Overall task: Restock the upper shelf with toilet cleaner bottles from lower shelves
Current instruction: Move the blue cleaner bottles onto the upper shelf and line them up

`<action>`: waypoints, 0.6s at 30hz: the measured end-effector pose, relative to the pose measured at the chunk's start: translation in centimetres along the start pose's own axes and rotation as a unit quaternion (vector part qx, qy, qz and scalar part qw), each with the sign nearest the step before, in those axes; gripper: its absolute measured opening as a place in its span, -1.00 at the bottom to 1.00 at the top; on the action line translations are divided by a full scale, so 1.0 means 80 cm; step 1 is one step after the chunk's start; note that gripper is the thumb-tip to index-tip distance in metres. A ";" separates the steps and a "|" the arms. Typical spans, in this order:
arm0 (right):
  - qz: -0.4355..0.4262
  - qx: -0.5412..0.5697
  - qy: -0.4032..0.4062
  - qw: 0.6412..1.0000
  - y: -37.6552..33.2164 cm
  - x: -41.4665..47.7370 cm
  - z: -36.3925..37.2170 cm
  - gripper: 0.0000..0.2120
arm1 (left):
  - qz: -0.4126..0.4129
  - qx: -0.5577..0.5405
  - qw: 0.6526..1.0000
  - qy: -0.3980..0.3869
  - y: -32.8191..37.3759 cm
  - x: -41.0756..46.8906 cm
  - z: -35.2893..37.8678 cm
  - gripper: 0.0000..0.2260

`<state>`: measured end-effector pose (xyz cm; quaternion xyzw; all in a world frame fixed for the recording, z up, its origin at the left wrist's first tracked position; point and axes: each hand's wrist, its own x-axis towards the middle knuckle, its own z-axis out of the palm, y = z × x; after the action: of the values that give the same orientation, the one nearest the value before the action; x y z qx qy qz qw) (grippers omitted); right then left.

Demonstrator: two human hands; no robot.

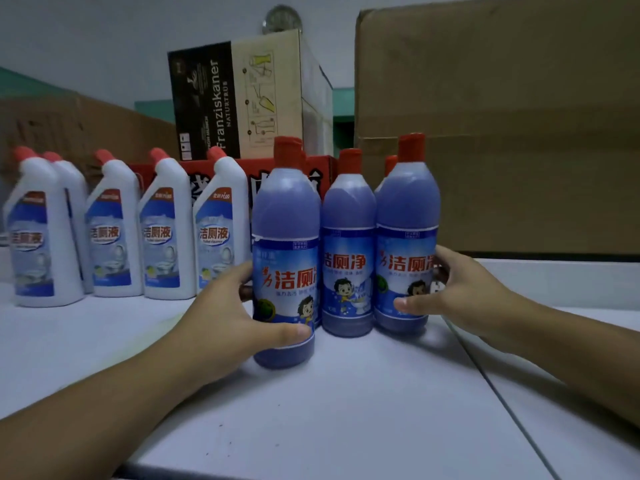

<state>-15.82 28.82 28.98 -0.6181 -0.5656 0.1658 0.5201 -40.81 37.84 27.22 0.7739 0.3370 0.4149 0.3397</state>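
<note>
Left hand [221, 317] wrapped round front blue bottle [285, 251]; right hand [460, 289] wrapped round right blue bottle [407, 237], both upright on shelf [346, 410].

Blue bottles [285, 258] with red caps, white bottles [169, 233], brown cardboard box [502, 123]

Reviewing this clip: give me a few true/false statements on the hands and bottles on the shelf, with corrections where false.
1. The left hand grips the nearest blue bottle. True.
2. The right hand rests empty on the shelf. False: it holds the right blue bottle.
3. The white bottles stand left of the blue ones. True.
4. The blue bottles have white caps. False: red caps.
5. The middle blue bottle lies on its side. False: upright.
</note>
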 end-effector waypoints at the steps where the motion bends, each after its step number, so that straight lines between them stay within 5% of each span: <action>1: -0.002 -0.012 0.001 1.000 0.002 -0.001 0.002 -0.50 | 0.001 0.003 1.000 -0.003 0.001 -0.001 0.000 -0.50; 8: -0.044 -0.080 0.006 0.996 0.012 -0.004 0.005 -0.54 | -0.005 0.013 1.000 -0.028 0.002 -0.001 0.001 -0.56; 18: -0.035 -0.174 -0.037 0.983 -0.003 -0.008 -0.013 -0.49 | -0.003 0.035 0.998 -0.043 0.019 -0.012 0.001 -0.38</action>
<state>-15.28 27.76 29.38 -0.6728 -0.6256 0.0694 0.3888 -40.79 36.20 28.02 0.8012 0.3391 0.3680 0.3280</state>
